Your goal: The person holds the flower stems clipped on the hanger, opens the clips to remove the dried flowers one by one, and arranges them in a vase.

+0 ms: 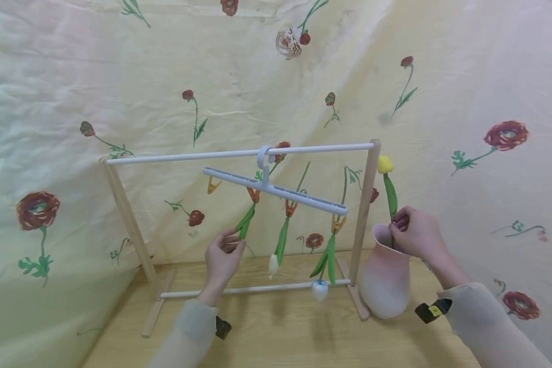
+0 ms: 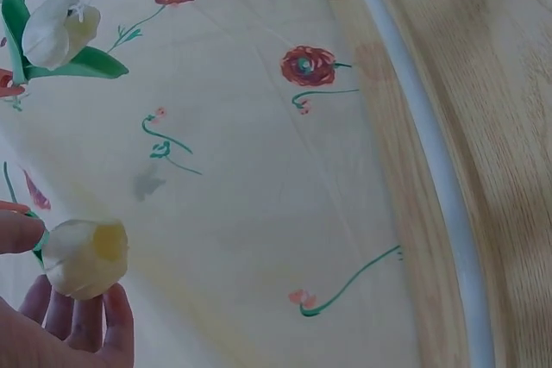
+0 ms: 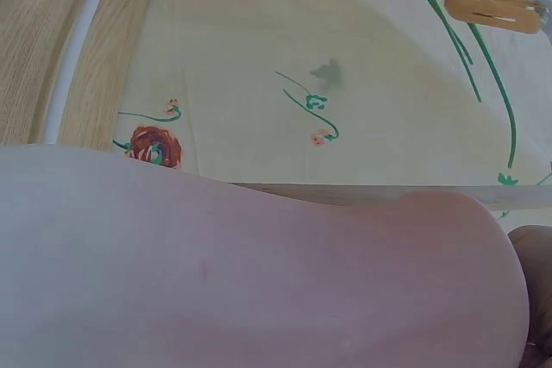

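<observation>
Yellow tulip (image 1: 385,164) upright in the mouth of the pink-white vase (image 1: 384,286), bloom closed, green leaf below; right hand (image 1: 416,232) pinches its stem; step looks like inserting; next move likely calls for lowering, then releasing; left hand (image 1: 225,255), fingers curled, seems to hold cream tulip (image 2: 84,258), grip partly hidden; it hangs head-down from hanger (image 1: 303,198) by orange clip (image 1: 253,194).

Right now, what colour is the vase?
The vase is pink above, fading to whitish below; clearest in the head view.
</observation>
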`<action>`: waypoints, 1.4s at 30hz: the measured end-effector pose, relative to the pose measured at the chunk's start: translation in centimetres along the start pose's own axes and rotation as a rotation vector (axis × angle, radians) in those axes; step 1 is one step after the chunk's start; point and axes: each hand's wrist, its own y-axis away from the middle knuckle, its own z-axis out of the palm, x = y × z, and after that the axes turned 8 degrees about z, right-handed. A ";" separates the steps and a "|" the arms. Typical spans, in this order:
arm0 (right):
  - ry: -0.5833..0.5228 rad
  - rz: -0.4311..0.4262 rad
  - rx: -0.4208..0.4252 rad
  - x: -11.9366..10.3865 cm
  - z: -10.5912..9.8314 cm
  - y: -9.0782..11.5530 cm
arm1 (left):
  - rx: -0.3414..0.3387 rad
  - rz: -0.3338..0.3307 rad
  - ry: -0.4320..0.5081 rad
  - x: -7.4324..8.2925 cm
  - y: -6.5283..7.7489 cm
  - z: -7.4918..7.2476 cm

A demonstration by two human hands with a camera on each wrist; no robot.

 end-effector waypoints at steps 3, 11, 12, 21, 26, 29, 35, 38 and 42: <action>-0.003 -0.011 0.001 -0.1 0.3 -0.1 | 0.006 -0.002 0.007 0.1 0.0 -0.2; 0.024 0.063 -0.013 -0.4 -0.2 0.3 | 0.016 -0.007 0.002 0.3 -0.1 -0.7; 0.035 0.070 0.010 -0.6 -0.5 0.5 | 0.012 -0.015 0.000 0.4 -0.1 -0.8; 0.011 -0.138 0.342 -5.0 -2.3 1.5 | 0.003 -0.024 -0.019 0.7 0.1 -1.4; -0.058 -0.271 0.410 -8.0 -1.4 1.3 | 0.009 -0.025 -0.009 0.8 0.5 -1.7; -0.121 -0.331 0.415 -9.8 -0.3 1.0 | 0.031 -0.028 0.004 0.7 0.9 -1.8; -0.234 -0.414 0.368 -13.6 2.5 0.8 | 0.081 -0.077 0.056 0.8 1.4 -2.1; -0.293 -0.464 0.336 -15.6 4.3 1.2 | 0.077 -0.094 0.077 0.8 1.5 -2.2; -0.358 -0.523 0.297 -18.0 7.3 1.5 | 0.059 -0.100 0.092 0.6 1.5 -2.2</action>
